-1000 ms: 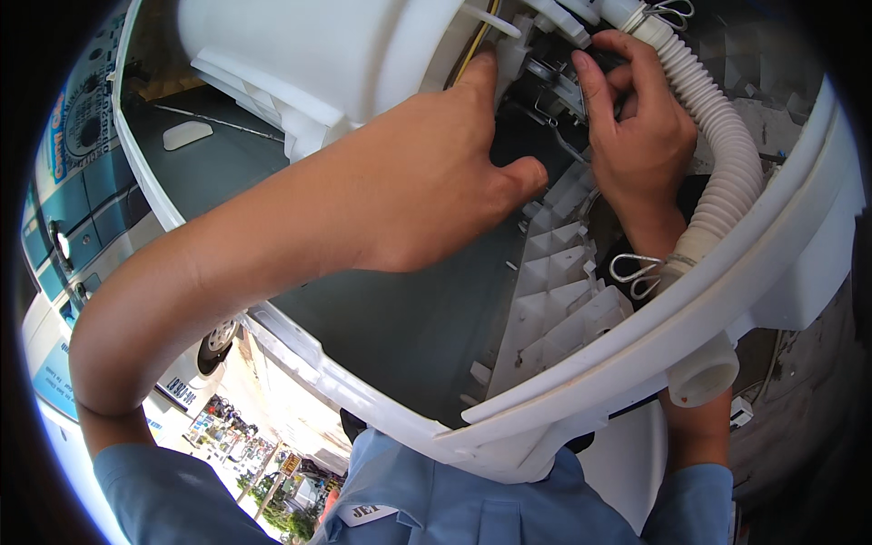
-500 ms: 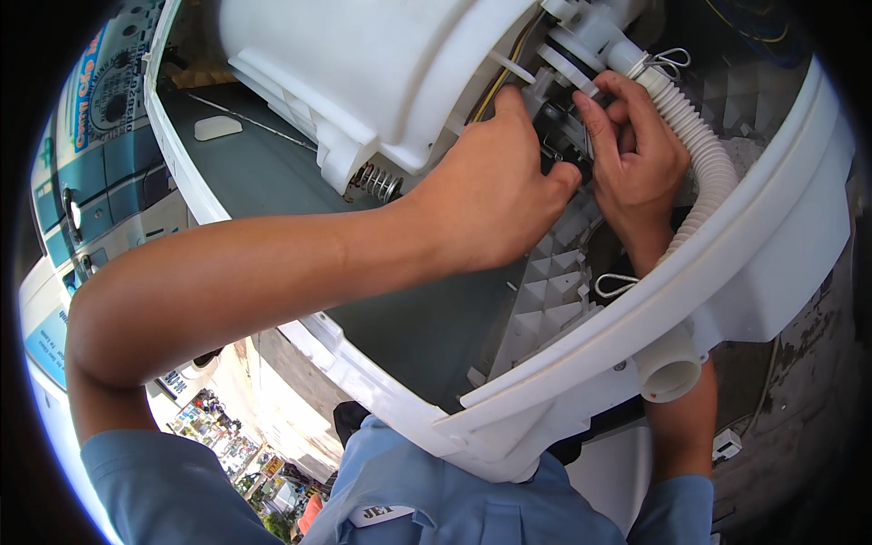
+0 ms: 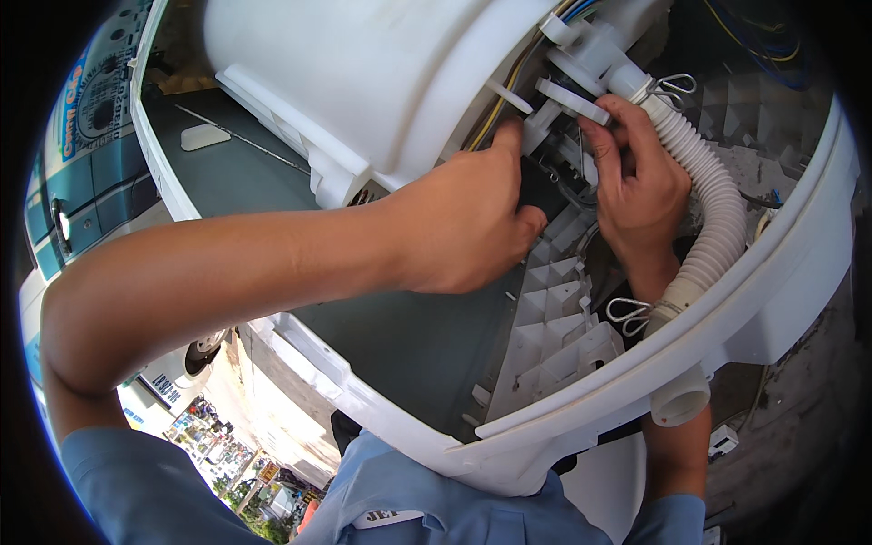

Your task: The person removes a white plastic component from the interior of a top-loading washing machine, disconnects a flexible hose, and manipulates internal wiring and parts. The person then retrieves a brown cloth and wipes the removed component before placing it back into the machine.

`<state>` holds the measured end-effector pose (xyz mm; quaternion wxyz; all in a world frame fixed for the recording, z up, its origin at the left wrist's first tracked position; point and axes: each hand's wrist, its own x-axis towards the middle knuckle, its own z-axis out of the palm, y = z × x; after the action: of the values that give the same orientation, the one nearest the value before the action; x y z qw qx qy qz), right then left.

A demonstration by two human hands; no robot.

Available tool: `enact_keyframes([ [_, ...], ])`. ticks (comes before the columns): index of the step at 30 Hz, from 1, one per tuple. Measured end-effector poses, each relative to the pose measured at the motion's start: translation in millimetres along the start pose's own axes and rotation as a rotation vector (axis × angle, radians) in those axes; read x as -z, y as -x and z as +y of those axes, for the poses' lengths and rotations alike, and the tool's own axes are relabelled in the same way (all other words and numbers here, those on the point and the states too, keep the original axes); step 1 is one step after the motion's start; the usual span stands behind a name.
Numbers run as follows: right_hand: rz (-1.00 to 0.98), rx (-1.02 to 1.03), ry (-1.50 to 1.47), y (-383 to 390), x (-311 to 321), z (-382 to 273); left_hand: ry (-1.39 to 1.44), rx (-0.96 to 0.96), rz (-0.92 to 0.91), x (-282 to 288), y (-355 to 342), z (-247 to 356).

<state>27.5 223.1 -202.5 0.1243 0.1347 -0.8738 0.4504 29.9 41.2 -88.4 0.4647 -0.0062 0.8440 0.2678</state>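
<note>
White disc [image 3: 570, 100]: at the right end of the tub [image 3: 336, 82], just left of the hose's upper end. Hands, left to right. Left hand [image 3: 468, 218] reaches across, index finger up at the fittings near the yellow and dark wires [image 3: 490, 120], thumb stuck out well apart from it. Remaining fingers hidden behind the palm; cannot tell whether they hold anything. Right hand [image 3: 647, 186]: thumb and index pinched together on the disc's rim, other fingers curled in.

Handling, my judgement: a light rim grip suits a plastic part like this; best to bear evenly, not pry from one edge. Left hand would serve best bracing the fittings, wires clear of its fingertip. Right wrist has little room beside the hose [image 3: 704, 173], so small finger movements beat a big twist.

Containers, left to right. White-rimmed casing [image 3: 599, 400] lies open, grey-walled inside. In it: a thin rod [image 3: 243, 140] along the left, the tub on its side, the ribbed base [image 3: 554, 309], then the corrugated hose with wire clips [image 3: 674, 84] at both ends. Tub's inside is out of sight.
</note>
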Motion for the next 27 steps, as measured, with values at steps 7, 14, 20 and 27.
enact_keyframes([
  [7, 0.133, -0.072, 0.094, -8.6, -10.2, 3.5, -0.044, -0.166, -0.073, 10.6, -8.3, -9.8],
  [14, 0.254, -0.036, 0.104, -11.5, -18.9, 7.3, -0.198, -0.328, -0.129, 19.3, -8.0, -6.0],
  [20, 0.263, -0.04, 0.162, -16.0, -22.5, -2.3, -0.4, -0.471, -0.022, 14.1, -7.4, -15.0],
  [27, 0.245, -0.074, 0.16, -16.8, -20.7, 0.6, -0.205, -0.375, -0.093, 16.8, -11.9, -6.2],
])
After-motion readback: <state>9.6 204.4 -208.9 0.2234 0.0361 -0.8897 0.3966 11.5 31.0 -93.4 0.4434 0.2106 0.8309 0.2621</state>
